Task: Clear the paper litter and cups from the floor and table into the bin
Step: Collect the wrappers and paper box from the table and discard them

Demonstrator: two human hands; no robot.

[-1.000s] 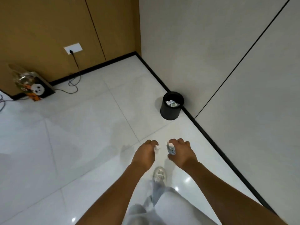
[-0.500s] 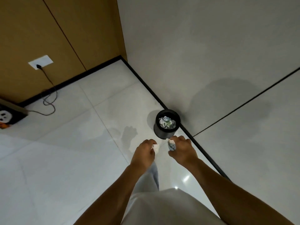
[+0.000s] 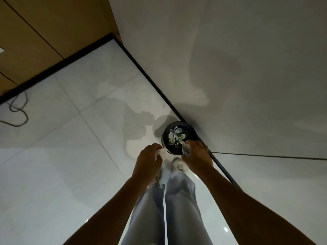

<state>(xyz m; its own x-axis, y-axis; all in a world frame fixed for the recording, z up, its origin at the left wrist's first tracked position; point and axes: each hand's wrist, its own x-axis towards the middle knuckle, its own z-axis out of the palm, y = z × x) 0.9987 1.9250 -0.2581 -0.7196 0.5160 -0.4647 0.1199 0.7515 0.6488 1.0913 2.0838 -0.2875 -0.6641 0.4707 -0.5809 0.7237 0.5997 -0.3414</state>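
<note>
A round black bin stands on the white tile floor against the grey wall, with crumpled paper litter inside it. My left hand grips a small white crumpled paper just left of the bin's near rim. My right hand holds a printed crumpled paper over the bin's near right edge. Both hands have their fingers curled round the paper.
A black skirting line runs along the grey wall beside the bin. A dark cable loops on the floor at the far left below wooden wall panels. My legs and shoes stand just before the bin.
I have walked up to the bin; it now lies directly under my hands. Both hands still hold their papers, and the right one has come over the bin's rim.
</note>
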